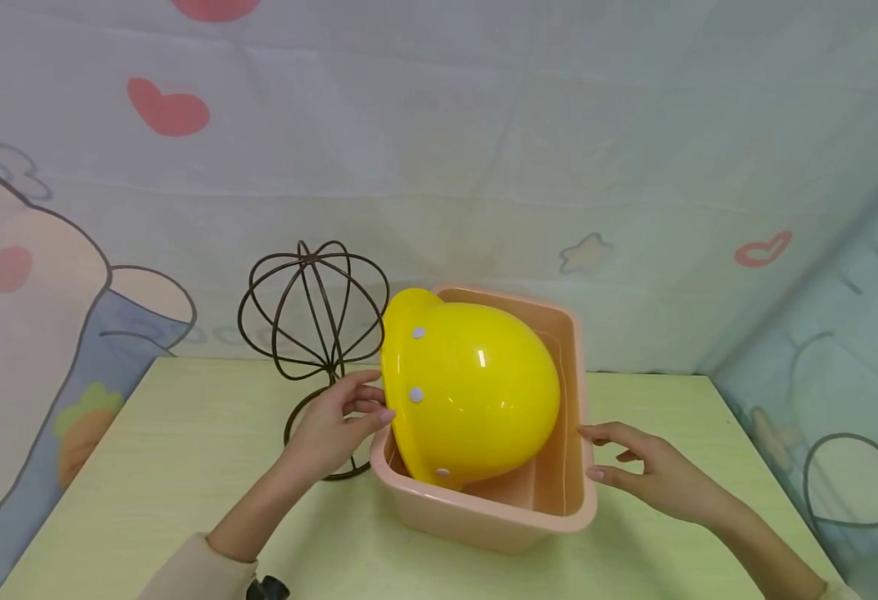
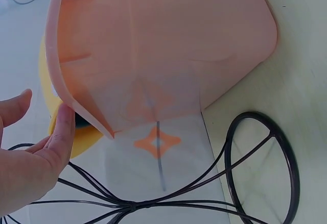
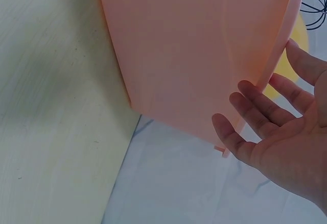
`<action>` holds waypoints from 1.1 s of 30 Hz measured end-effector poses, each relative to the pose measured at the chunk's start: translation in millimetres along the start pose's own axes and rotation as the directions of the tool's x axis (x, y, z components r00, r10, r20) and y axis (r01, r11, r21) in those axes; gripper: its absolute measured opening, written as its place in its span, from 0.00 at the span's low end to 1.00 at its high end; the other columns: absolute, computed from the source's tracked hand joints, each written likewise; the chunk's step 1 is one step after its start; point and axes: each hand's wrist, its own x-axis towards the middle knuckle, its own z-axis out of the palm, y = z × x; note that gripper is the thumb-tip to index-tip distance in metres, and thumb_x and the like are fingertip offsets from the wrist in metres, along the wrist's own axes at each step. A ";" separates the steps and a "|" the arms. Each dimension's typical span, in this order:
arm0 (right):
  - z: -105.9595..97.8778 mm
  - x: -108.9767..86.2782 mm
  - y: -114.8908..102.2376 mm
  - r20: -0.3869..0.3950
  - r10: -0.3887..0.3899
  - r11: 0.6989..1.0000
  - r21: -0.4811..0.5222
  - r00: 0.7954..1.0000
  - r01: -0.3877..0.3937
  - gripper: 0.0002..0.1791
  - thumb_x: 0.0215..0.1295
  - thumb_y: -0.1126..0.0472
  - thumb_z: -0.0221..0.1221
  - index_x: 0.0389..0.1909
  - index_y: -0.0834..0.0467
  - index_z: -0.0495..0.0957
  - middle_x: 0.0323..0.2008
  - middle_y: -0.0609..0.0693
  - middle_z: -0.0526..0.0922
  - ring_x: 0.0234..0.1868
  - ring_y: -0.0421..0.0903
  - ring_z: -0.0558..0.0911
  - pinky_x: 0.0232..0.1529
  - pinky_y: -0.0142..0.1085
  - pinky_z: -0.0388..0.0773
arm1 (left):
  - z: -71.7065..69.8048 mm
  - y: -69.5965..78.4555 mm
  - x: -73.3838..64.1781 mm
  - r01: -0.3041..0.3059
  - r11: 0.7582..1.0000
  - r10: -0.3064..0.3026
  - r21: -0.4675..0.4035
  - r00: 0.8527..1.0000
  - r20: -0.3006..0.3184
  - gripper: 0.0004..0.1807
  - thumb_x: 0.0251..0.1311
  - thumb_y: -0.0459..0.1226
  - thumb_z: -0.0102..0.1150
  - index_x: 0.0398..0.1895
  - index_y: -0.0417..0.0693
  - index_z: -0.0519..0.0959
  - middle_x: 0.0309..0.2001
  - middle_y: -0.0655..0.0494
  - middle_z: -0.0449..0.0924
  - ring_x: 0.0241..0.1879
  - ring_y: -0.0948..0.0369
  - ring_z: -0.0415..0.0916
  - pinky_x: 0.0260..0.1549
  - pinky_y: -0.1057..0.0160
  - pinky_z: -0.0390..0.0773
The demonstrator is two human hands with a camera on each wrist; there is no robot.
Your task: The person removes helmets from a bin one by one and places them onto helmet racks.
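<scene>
A yellow hard hat (image 1: 476, 392) lies on its side in a pink plastic bin (image 1: 484, 521), its brim toward the left. My left hand (image 1: 341, 421) is at the bin's left edge by the brim, with a fingertip against the rim in the left wrist view and the thumb held away. On the opposite side, my right hand (image 1: 652, 475) touches the bin's right rim with its fingertips, the fingers loosely extended. Neither hand is wrapped round anything. A dark wire stand (image 1: 329, 312) with a cage-like round top rises behind my left hand.
The bin stands on a pale yellow-green table (image 1: 206, 433). Behind the table hangs a light cloth backdrop (image 1: 469, 150) with printed hearts and cartoon figures. The stand's ring base (image 2: 263, 168) sits close to the bin's left side.
</scene>
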 end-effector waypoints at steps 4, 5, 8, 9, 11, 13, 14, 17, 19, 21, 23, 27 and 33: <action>-0.3 0.0 -1.2 0.000 0.004 1.000 -0.001 1.000 -0.004 0.23 0.61 0.55 0.59 0.56 0.57 0.71 0.54 0.49 0.75 0.51 0.40 0.73 0.44 0.38 0.76 | 2.0 0.7 2.1 0.010 1.000 -0.010 0.001 1.000 -0.003 0.26 0.55 0.36 0.61 0.58 0.43 0.68 0.45 0.52 0.77 0.43 0.57 0.74 0.41 0.61 0.79; -0.3 0.0 -1.5 0.000 0.006 1.000 -0.001 1.000 -0.006 0.23 0.61 0.55 0.59 0.56 0.57 0.71 0.54 0.49 0.75 0.51 0.41 0.73 0.45 0.39 0.76 | 2.4 0.8 2.8 0.012 1.000 -0.012 -0.001 1.000 -0.004 0.26 0.55 0.36 0.61 0.58 0.43 0.69 0.44 0.52 0.77 0.43 0.57 0.74 0.41 0.61 0.78; -0.4 -0.2 -2.2 -0.003 0.007 1.000 -0.006 1.000 -0.007 0.23 0.60 0.55 0.59 0.56 0.58 0.71 0.53 0.50 0.75 0.51 0.43 0.73 0.44 0.38 0.76 | 4.3 1.1 5.5 0.020 1.000 -0.020 0.003 1.000 -0.004 0.26 0.55 0.36 0.61 0.58 0.43 0.69 0.44 0.52 0.77 0.42 0.57 0.74 0.41 0.61 0.78; -0.5 -0.3 -2.3 -0.004 0.008 1.000 -0.008 1.000 -0.008 0.23 0.60 0.55 0.59 0.56 0.58 0.71 0.53 0.50 0.75 0.51 0.44 0.73 0.44 0.38 0.76 | 5.0 1.1 6.5 0.023 1.000 -0.023 0.002 1.000 -0.002 0.26 0.55 0.36 0.61 0.58 0.43 0.69 0.44 0.52 0.77 0.42 0.57 0.74 0.41 0.62 0.78; -0.5 -0.3 -2.4 -0.005 0.009 1.000 -0.010 1.000 -0.009 0.23 0.60 0.55 0.59 0.56 0.59 0.71 0.53 0.50 0.75 0.51 0.44 0.73 0.44 0.38 0.76 | 6.5 0.7 8.7 0.024 1.000 -0.024 0.011 1.000 0.000 0.26 0.55 0.35 0.61 0.58 0.42 0.68 0.44 0.52 0.77 0.41 0.57 0.74 0.40 0.62 0.79; -0.6 -0.2 -2.3 -0.004 0.010 1.000 -0.011 1.000 -0.010 0.23 0.60 0.55 0.59 0.56 0.59 0.71 0.53 0.50 0.75 0.51 0.44 0.73 0.44 0.38 0.76 | 7.8 0.1 10.6 0.022 1.000 -0.022 0.018 1.000 0.000 0.26 0.55 0.35 0.62 0.58 0.41 0.69 0.43 0.51 0.77 0.41 0.57 0.74 0.39 0.62 0.79; -0.6 -0.1 -2.2 -0.002 0.012 1.000 -0.010 1.000 -0.012 0.24 0.60 0.55 0.59 0.56 0.59 0.71 0.53 0.50 0.75 0.51 0.43 0.73 0.44 0.38 0.76 | 8.4 0.0 11.3 0.020 1.000 -0.020 0.016 1.000 0.001 0.25 0.55 0.34 0.61 0.57 0.41 0.69 0.43 0.51 0.76 0.40 0.57 0.73 0.38 0.62 0.79; -0.8 0.2 -2.1 0.004 0.018 1.000 -0.011 1.000 -0.018 0.24 0.61 0.55 0.59 0.56 0.59 0.71 0.54 0.50 0.75 0.52 0.41 0.72 0.44 0.39 0.76 | 10.2 -0.3 12.9 0.018 1.000 -0.018 0.000 1.000 0.005 0.23 0.55 0.32 0.61 0.55 0.40 0.69 0.42 0.51 0.76 0.40 0.56 0.73 0.38 0.62 0.79; -0.9 0.4 -2.3 0.008 0.022 1.000 -0.011 1.000 -0.022 0.24 0.61 0.54 0.59 0.56 0.59 0.71 0.54 0.50 0.75 0.52 0.41 0.72 0.45 0.39 0.76 | 11.6 0.7 12.9 0.018 1.000 -0.018 -0.013 1.000 0.008 0.21 0.55 0.31 0.60 0.53 0.40 0.69 0.42 0.51 0.75 0.40 0.56 0.73 0.38 0.62 0.79; -1.1 0.7 -2.5 0.012 0.027 1.000 -0.013 1.000 -0.027 0.24 0.61 0.53 0.58 0.56 0.58 0.71 0.54 0.50 0.75 0.52 0.41 0.72 0.45 0.38 0.76 | 13.8 1.9 13.1 0.007 1.000 -0.007 -0.019 1.000 0.012 0.20 0.55 0.30 0.59 0.51 0.41 0.69 0.42 0.51 0.75 0.40 0.56 0.73 0.39 0.61 0.79; -1.1 0.8 -2.7 0.016 0.030 0.999 -0.014 0.999 -0.030 0.24 0.61 0.53 0.58 0.56 0.58 0.71 0.54 0.51 0.75 0.52 0.43 0.72 0.45 0.38 0.76 | 15.9 4.0 13.2 -0.010 1.000 0.010 -0.018 1.000 0.014 0.19 0.55 0.29 0.59 0.51 0.41 0.69 0.41 0.51 0.75 0.40 0.56 0.73 0.40 0.61 0.79; -1.1 1.2 -2.8 0.024 0.038 0.999 -0.015 0.999 -0.038 0.24 0.61 0.52 0.58 0.56 0.58 0.70 0.54 0.51 0.75 0.53 0.44 0.72 0.46 0.39 0.76 | 18.9 9.3 12.4 -0.034 0.999 0.034 -0.010 0.999 0.013 0.20 0.55 0.29 0.59 0.52 0.41 0.69 0.41 0.51 0.76 0.41 0.57 0.74 0.42 0.60 0.79; -0.7 1.6 -3.0 0.029 0.046 0.999 -0.020 0.998 -0.046 0.25 0.61 0.52 0.58 0.56 0.59 0.70 0.54 0.51 0.74 0.53 0.45 0.72 0.46 0.38 0.76 | 20.1 14.1 12.5 -0.007 1.000 0.007 -0.016 1.000 0.021 0.22 0.55 0.30 0.60 0.53 0.40 0.67 0.39 0.51 0.77 0.38 0.58 0.75 0.40 0.60 0.79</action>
